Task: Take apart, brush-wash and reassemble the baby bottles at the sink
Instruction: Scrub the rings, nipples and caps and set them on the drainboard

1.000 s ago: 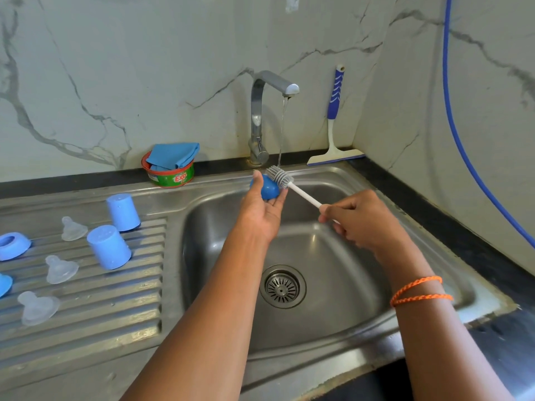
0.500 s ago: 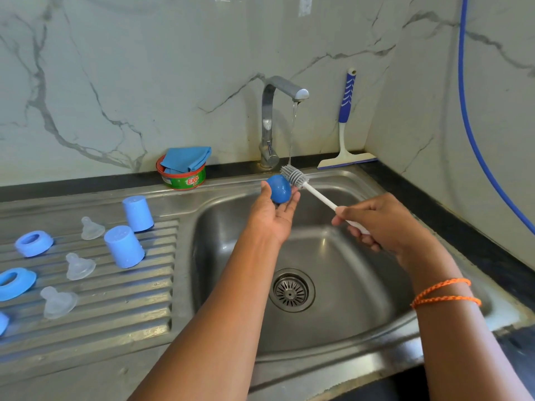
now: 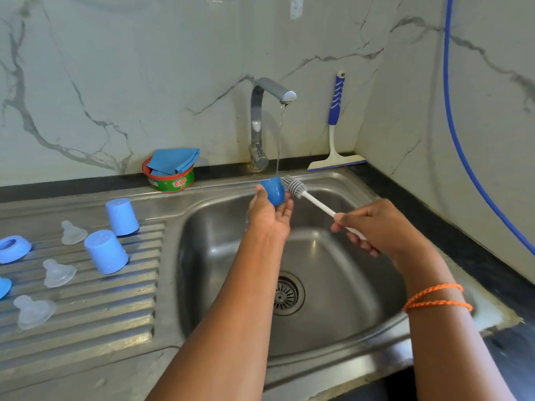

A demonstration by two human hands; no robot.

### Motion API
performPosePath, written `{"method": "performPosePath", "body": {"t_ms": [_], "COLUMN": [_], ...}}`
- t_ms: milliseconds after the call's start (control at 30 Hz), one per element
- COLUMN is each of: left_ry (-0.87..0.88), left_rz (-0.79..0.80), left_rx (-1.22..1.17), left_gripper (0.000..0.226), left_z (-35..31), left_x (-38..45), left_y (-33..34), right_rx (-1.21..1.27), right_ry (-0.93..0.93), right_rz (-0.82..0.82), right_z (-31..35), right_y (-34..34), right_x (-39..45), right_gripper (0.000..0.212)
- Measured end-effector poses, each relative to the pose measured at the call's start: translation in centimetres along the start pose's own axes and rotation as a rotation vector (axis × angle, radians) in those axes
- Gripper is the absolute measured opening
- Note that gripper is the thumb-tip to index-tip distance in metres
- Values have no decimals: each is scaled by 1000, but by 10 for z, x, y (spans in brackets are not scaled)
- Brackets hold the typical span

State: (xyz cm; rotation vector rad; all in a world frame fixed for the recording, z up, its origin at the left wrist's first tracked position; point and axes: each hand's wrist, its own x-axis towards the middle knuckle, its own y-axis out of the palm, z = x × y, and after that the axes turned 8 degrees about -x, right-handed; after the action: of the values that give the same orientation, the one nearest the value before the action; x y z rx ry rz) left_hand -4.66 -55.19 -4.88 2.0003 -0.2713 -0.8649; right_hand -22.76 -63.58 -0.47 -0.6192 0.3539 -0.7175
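Observation:
My left hand (image 3: 267,217) holds a small blue bottle cap (image 3: 273,191) at its fingertips under the thin stream from the tap (image 3: 259,123), above the back of the sink (image 3: 327,256). My right hand (image 3: 373,227) grips the white handle of a bottle brush (image 3: 295,187), whose grey bristle head touches the cap's right side. On the draining board (image 3: 95,314) to the left stand two upturned blue caps (image 3: 105,251), three clear teats (image 3: 58,273) and blue collar rings (image 3: 13,248).
A green tub of dish soap (image 3: 169,180) with a blue cloth on it sits on the ledge left of the tap. A blue-handled squeegee (image 3: 335,125) leans in the back right corner. A blue hose (image 3: 460,140) hangs down the right wall. The drain (image 3: 286,293) lies below my arms.
The blue cap has turned in my left fingers under the water while the brush head stays against it. The camera view has shifted a little; my hands remain under the tap.

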Motion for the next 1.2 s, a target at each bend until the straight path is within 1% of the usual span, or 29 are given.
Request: {"method": "performPosePath", "body": {"t_ms": [100,167,233,300,367,533,633,733,833,967,1000,1133,1200], "left_ry": [-1,-22,-34,-23,-29,-30,-20,1,21,2,-7,-20,-25], "left_rz": [61,122,152,137,109,96,96,81,44,53,56,32,33], "left_rx": [70,103,83,57,45,98,124,61,-5,-1,4,47,78], "left_gripper": [25,20,22,27,36,56,60,59,53,39,38,42,42], "left_z": [0,-2,-3,-3,-1,-6,-8,-13,-17,-17,-17,-16,-15], "left_x": [1,1,3,7,7,9,8,11,16,18,18,18,17], "left_y": [1,1,2,3,4,-2,-4,-7,-8,-8,-8,-8,-8], "right_rx": [-123,-185,-251,-298,-344,-515,-587,-669,-682,-726,-720,-695,-680], "right_ry": [-23,-66,-79,-65,-71,-131,-148,-152,-207,-250,-239,-211,-229], "right_rz": [-188,-233,-210,-188,-196,-326,-386,-336,-272,-382,-379,-259,-268], "right_z": [1,3,4,6,11,32,35,35,38,36,34,31,32], "right_y": [5,8,9,8,6,9,13,14,11,14,13,3,3], "right_x": [5,4,2,-1,-4,-3,3,8,12,16,17,18,17], "right_gripper": [29,32,35,38,32,15,15,16,18,19,19,15,14]}}
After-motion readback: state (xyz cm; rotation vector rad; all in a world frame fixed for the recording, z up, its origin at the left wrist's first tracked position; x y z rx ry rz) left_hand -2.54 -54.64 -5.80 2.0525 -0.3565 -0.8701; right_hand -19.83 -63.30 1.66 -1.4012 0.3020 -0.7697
